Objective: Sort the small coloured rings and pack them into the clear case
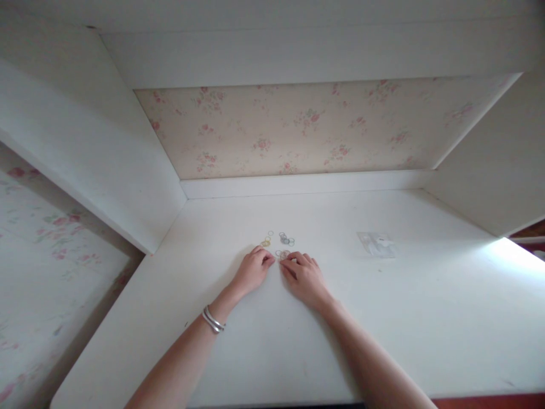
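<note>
A floral wallpaper panel (pixel 55 250) is showing at the far left, beside the white side wall (pixel 93 153) of a desk nook, and the white desk (pixel 238 352) is stretching across the rest of the view. The left forearm is reaching in from below, wearing a silver bracelet (pixel 213 320) at the wrist, and the left hand (pixel 252 269) is lying knuckles-up with its fingers curled down onto the surface, the tips pressing at the near edge of a scatter of small rings (pixel 281 241); whether it is pinching one I cannot tell, since the rings are too tiny. The rings are lying loose and flat on the desk, gold ones to the left and silver ones to the right, close in front of both hands, likely kept bunched so each stays within a fingertip's reach. The right hand (pixel 304 276) is mirroring the left, fingers bent and touching the nearest rings, grip equally unclear. Well apart to the right, a small clear plastic bag (pixel 377 244) is lying flat, seemingly set aside out of the way.
</note>
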Demonstrator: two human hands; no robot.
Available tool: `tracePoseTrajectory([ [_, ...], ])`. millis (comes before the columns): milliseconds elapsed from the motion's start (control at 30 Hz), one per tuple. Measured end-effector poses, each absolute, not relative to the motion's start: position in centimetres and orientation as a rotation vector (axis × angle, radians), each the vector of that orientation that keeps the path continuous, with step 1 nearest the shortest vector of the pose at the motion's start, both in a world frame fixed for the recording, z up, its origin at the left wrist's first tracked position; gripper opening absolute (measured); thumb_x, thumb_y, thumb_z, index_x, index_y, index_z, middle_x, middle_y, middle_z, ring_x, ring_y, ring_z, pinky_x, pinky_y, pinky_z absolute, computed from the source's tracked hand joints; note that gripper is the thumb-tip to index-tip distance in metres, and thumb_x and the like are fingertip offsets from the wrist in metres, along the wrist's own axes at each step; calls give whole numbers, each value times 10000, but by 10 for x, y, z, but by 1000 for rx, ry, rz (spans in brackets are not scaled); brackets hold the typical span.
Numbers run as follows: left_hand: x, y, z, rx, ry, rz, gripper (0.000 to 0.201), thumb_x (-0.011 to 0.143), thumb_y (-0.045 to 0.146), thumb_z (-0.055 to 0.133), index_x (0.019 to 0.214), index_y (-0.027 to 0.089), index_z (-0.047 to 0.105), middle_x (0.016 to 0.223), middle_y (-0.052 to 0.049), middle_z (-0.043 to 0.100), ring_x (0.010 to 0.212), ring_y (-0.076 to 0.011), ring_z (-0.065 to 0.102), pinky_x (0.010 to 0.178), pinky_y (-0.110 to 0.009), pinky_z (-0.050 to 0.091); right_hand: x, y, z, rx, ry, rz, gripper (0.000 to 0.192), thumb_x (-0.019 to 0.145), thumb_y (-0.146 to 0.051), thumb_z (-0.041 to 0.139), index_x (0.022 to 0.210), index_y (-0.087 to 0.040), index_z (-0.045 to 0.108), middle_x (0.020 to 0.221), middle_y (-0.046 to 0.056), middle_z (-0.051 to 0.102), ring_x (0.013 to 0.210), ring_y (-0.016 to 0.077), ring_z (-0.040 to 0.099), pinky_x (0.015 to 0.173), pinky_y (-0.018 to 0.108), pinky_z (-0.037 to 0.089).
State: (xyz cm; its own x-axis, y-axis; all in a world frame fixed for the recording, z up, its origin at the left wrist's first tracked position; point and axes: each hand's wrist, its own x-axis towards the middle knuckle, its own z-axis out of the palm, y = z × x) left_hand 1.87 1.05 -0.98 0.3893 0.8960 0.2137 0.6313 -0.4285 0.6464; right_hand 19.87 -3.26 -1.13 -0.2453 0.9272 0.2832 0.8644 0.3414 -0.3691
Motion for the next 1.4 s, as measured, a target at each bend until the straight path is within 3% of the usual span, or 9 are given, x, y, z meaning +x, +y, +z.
tracePoseTrajectory([
  [167,-8,-3,4,2115,1254,823,176,897,278,487,829,167,606,871,-32,571,786,-128,538,747,-253,433,200,-29,-15,-1562,-2129,199,251,886,-279,470,1076,-289,633,1154,31,553,965,169,516,851,303,387],
  [500,-39,-35,-5,2233,1132,697,145,871,251,541,837,192,669,861,-28,619,843,-140,550,798,-266,423,199,-26,-19,-1646,-2067,269,267,880,-297,462,1072,-241,640,1024,33,598,890,145,561,825,265,415],
  [667,-45,-28,0,1998,1091,670,185,857,314,549,865,195,691,879,-31,648,822,-136,584,772,-240,445,199,-26,-16,-1650,-2059,303,266,886,-312,436,996,-234,665,957,30,622,837,139,574,760,257,422],
  [867,-50,-22,3,1707,1290,736,260,839,380,531,911,168,663,878,-35,664,786,-148,579,727,-250,438,196,-26,-16,-1698,-2059,235,343,893,-334,415,1172,-260,601,939,43,615,774,141,574,719,269,416],
  [1167,-49,-24,5,1619,1295,745,282,823,403,537,912,164,659,837,-23,645,739,-136,536,672,-241,399,196,-25,-17,-1696,-2043,308,241,901,-328,436,939,-247,660,957,24,607,818,140,574,741,260,401],
  [1400,-47,-25,5,1622,1304,747,277,822,406,536,903,171,657,848,-21,647,748,-140,538,680,-242,401,191,-20,-13,-1750,-2097,238,250,933,-306,389,976,-222,620,999,54,598,806,150,578,717,281,382],
])
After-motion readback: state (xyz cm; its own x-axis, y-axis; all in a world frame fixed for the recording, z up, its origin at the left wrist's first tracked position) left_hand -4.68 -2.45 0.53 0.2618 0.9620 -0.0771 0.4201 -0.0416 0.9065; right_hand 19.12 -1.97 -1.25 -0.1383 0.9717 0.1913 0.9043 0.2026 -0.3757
